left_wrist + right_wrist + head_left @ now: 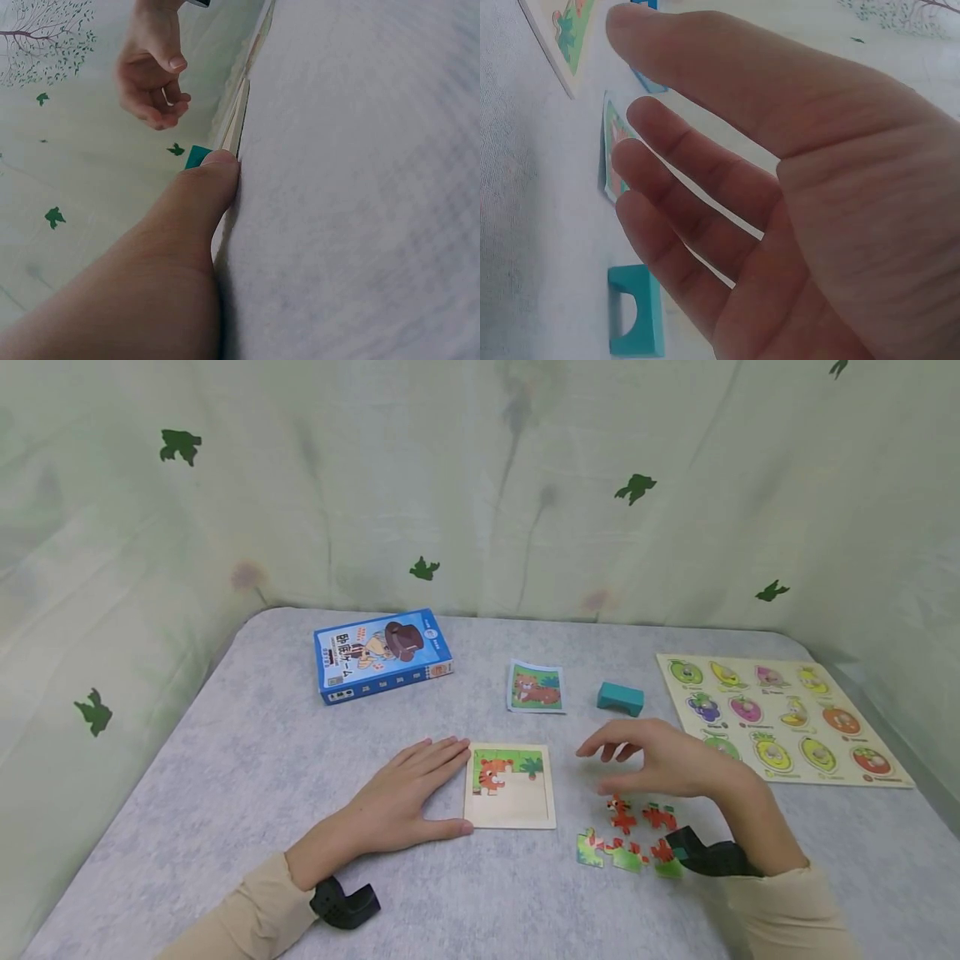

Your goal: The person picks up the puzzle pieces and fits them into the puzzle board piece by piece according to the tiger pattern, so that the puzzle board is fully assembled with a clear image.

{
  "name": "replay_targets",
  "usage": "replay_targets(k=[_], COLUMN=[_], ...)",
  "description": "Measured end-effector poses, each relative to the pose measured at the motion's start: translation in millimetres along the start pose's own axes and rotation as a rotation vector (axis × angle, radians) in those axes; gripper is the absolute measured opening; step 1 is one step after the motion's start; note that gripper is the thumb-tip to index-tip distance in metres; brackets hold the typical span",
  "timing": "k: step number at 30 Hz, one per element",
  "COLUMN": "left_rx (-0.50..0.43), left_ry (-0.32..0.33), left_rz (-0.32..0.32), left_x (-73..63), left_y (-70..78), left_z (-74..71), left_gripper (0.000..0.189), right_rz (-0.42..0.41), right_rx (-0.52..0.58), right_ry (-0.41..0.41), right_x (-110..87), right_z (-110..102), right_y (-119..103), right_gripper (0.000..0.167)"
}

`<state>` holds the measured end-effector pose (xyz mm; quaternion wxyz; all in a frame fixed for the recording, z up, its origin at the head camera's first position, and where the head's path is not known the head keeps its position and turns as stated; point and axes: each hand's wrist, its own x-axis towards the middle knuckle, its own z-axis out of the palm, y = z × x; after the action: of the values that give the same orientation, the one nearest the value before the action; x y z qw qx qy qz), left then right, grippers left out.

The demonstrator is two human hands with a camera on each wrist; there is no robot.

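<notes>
My left hand (408,797) lies on the table, fingertips and thumb against the left side of a square wooden puzzle board (510,812). Joined pieces along its top and left show an orange tiger's head (493,770) on green; bare wood shows elsewhere. In the left wrist view the thumb (221,169) touches the board's edge. Over the table, right of the board, hovers my right hand (667,760), its fingers loosely bent, with nothing seen between them in the right wrist view. Several loose puzzle pieces (621,818), orange and green, lie just below it, partly near the wrist strap.
A small tiger picture card (536,687) lies behind the board, with a teal arch block (621,698) to its right. At the back left is a blue game box (382,655). A wooden fruit puzzle board (780,718) lies at the right, partly behind my right hand.
</notes>
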<state>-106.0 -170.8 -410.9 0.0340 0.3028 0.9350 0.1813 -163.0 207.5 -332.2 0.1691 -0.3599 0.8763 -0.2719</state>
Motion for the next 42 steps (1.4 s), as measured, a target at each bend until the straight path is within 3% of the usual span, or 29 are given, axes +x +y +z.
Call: replay_targets(k=[14, 20, 28, 36, 42], left_rx=[-0.002, 0.002, 0.008, 0.009, 0.011], left_ry=[0.003, 0.005, -0.005, -0.002, 0.004], left_rz=[0.004, 0.009, 0.008, 0.007, 0.013], left_x=[0.4, 1.1, 2.1, 2.1, 2.3], left_y=[-0.2, -0.1, 0.0, 0.2, -0.1], left_z=[1.8, 1.9, 0.6, -0.1, -0.1], left_gripper=[0.100, 0.100, 0.099, 0.099, 0.099], right_rz=[0.071, 0.090, 0.181, 0.155, 0.206], right_rx=[0.090, 0.100, 0.130, 0.188, 0.199], right_ry=[-0.084, -0.082, -0.150, -0.186, -0.217], right_x=[-8.9, -11.1, -12.9, -11.7, -10.1], right_z=[-3.5, -2.7, -0.1, 3.2, 7.1], right_y=[9.2, 12.9, 18.4, 24.4, 26.3], right_gripper=[0.036, 0.035, 0.033, 0.032, 0.037])
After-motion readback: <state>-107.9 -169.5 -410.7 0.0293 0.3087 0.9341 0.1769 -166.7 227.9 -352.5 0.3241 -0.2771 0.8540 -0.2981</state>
